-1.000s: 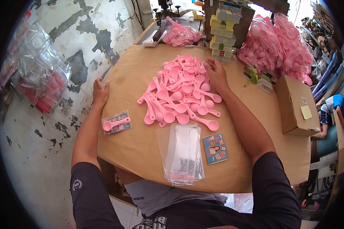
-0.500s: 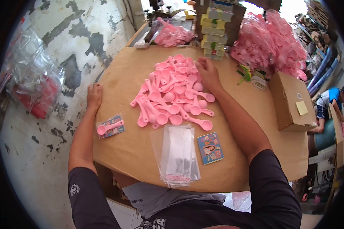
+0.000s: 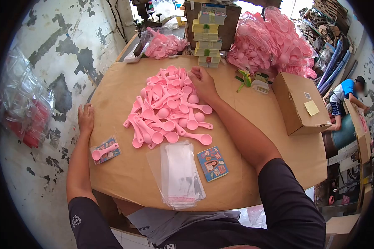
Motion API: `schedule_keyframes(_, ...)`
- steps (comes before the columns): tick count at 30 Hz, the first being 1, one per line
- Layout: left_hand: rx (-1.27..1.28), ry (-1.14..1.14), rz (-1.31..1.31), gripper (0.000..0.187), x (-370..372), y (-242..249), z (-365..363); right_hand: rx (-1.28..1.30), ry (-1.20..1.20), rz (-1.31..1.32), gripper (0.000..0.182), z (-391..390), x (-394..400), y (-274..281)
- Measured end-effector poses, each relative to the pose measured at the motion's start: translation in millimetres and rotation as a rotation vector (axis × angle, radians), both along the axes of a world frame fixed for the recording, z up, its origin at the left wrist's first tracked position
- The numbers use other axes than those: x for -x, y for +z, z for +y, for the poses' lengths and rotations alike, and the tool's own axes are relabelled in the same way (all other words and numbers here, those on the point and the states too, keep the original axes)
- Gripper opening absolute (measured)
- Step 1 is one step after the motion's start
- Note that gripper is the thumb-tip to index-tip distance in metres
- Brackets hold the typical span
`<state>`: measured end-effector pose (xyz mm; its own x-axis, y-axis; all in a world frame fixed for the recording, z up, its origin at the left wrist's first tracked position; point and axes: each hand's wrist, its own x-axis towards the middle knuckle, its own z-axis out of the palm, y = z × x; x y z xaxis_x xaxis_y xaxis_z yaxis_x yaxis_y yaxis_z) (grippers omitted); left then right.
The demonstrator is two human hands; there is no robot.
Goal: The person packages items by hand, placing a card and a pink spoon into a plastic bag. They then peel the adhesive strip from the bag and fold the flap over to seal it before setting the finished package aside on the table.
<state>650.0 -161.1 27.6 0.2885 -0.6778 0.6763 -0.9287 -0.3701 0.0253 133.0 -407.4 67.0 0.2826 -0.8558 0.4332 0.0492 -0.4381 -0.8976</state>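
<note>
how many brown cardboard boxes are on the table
1. The cardboard box sits at the table's right edge, past the right hand on the spoon pile. Others may be hidden behind the bags.

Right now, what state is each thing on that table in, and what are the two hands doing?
Left hand: flat on the table's left edge, holding nothing.
Right hand: resting on the far side of the spoon pile.
Loose pink spoons: heaped, unpacked.
Packed spoon: sealed in a bag with a card.
Clear bags: stacked flat, empty.
Printed card: lying face up, loose.
Cardboard box: closed.
</note>
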Motion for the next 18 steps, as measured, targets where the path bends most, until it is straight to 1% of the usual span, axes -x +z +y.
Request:
schedule_keyframes(2,-0.007,0.07,0.384,0.036,18.6,16.6,3.2,0.002,-0.004,-0.009,0.045,-0.6,-0.3,-0.7)
schedule_keyframes(3,-0.01,0.068,0.383,0.036,14.0,13.3,3.1,0.007,-0.003,-0.009,0.045,-0.7,-0.3,-0.8)
schedule_keyframes(5,-0.086,0.021,0.129,0.038,-1.6,3.2,1.9,0.011,-0.006,-0.01,0.045,-0.9,0.1,-1.1)
schedule_keyframes(8,-0.093,0.037,0.108,0.038,4.7,9.0,4.0,0.012,-0.003,-0.006,0.045,-0.7,0.1,-0.6)
schedule_keyframes(12,-0.124,0.05,0.061,0.044,-11.4,-1.5,0.3,0.005,0.016,0.005,0.048,-0.2,0.9,0.7)
schedule_keyframes(14,-0.035,-0.017,0.258,0.054,-16.0,-5.8,-3.2,0.005,0.019,0.006,0.048,0.1,0.7,1.2)
schedule_keyframes(15,-0.037,-0.016,0.258,0.054,-10.1,-4.4,-2.8,0.002,0.018,0.003,0.048,0.6,1.0,1.3)
schedule_keyframes(17,0.074,0.03,0.121,0.063,8.0,3.4,-2.6,-0.001,0.016,-0.001,0.048,-0.2,1.5,0.5)
schedule_keyframes(18,0.073,0.03,0.121,0.063,8.2,5.0,-1.8,0.004,0.014,0.001,0.048,-0.6,1.2,0.0)
